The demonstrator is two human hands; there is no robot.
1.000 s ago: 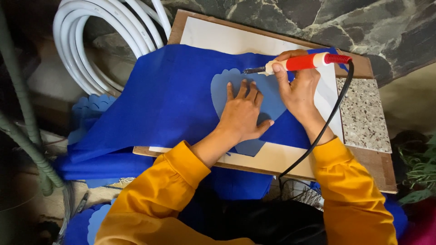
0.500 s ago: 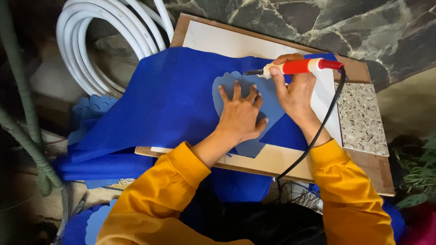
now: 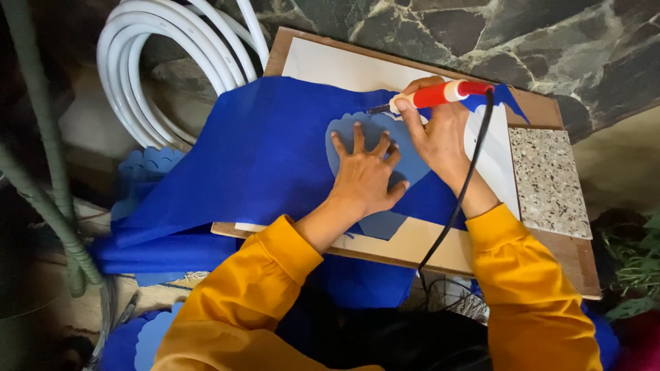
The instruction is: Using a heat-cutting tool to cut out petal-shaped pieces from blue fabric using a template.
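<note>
Blue fabric [image 3: 275, 165]: royal-blue felt-like sheet draped over the wooden board, spilling off its 9 o'clock edge onto a folded stack of the same cloth [image 3: 158, 251].
Template [image 3: 375, 148]: paler grey-blue scalloped shape lying flat on the fabric, near the middle of the board.
Left hand [image 3: 364, 175]: fully open, fingers spread, palm pressed flat on the template; it grips nothing.
Right hand [image 3: 440, 137]: closed round the red-and-white handle of the corded hot tool, at 1 o'clock from the left hand.
Hot tool [image 3: 440, 93]: held nearly level, dark tip pointing to 9 o'clock and touching the template's upper scalloped edge; black cord [image 3: 467, 178] runs from its rear down to 6 o'clock across the right wrist.
Wooden board [image 3: 440, 251]: flat work surface with a white sheet [image 3: 344, 65] under the fabric.
Speckled stone tile [image 3: 546, 182]: lies on the board at 3 o'clock, apart from the fabric.
Coiled white hose [image 3: 165, 62]: at 10 o'clock, beside the board.
Cut blue scalloped pieces [image 3: 148, 165]: lying at 9 o'clock, below the hose.
Containers: none can be made out.
</note>
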